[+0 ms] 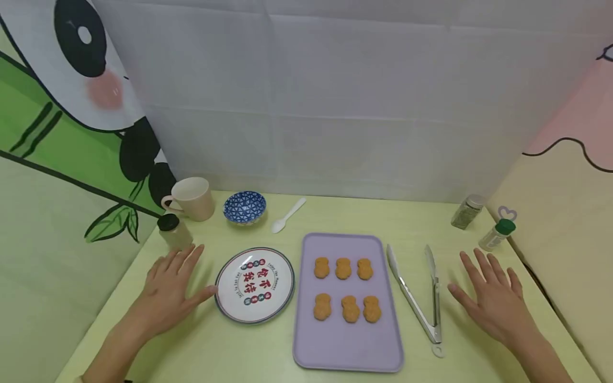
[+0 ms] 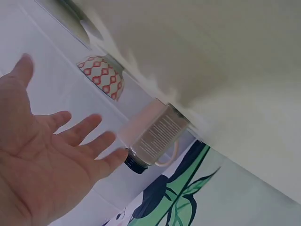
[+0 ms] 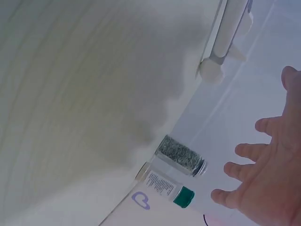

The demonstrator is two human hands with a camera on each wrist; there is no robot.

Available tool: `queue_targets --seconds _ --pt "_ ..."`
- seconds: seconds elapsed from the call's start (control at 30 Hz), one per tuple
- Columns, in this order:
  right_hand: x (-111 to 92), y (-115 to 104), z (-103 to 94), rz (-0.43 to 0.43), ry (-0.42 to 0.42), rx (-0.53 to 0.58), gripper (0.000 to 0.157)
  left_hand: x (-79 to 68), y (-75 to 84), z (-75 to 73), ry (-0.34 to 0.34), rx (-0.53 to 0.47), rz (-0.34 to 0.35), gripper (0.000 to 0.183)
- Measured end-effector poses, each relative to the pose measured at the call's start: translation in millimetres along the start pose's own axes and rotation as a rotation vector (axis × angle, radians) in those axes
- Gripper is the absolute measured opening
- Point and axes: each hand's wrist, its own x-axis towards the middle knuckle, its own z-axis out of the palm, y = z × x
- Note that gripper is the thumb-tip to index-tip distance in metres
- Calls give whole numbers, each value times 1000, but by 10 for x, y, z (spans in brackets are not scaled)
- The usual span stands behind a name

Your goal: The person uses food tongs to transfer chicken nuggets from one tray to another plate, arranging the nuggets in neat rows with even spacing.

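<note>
My left hand (image 1: 165, 292) is spread with its palm down, to the left of a white plate (image 1: 280, 307) with red and blue lettering. Its thumb tip is at the plate's left rim, and its fingertips are near a black-lidded bottle (image 1: 177, 235). My right hand (image 1: 495, 300), also spread and holding nothing, is between metal tongs (image 1: 436, 306) and a green-capped bottle (image 1: 493, 238). In the wrist views both the left palm (image 2: 51, 165) and the right palm (image 3: 270, 183) appear raised off the table. Several brown cookies (image 1: 350, 309) lie in two rows on a purple tray (image 1: 347, 348).
At the back left stand a pink mug (image 1: 196, 199) and a blue patterned bowl (image 1: 245, 206), with a white spoon (image 1: 289, 215) beside them. A jar of dried herbs (image 1: 466, 214) stands at the back right. A white cloth wall (image 1: 335, 106) closes off the table's far edge.
</note>
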Motion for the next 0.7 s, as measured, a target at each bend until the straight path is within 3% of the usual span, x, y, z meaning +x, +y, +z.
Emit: queue_targets --seconds 0.27,0.47,0.7 --pt "139 -354 170 47 1 122 80 61 -11 -113 -171 -85 -137 72" --pt "143 -554 239 202 -150 260 93 207 -47 48 -245 -159 -126 62" --pt "134 -670 265 332 -257 252 110 375 1 182 -348 -268 -144 59"
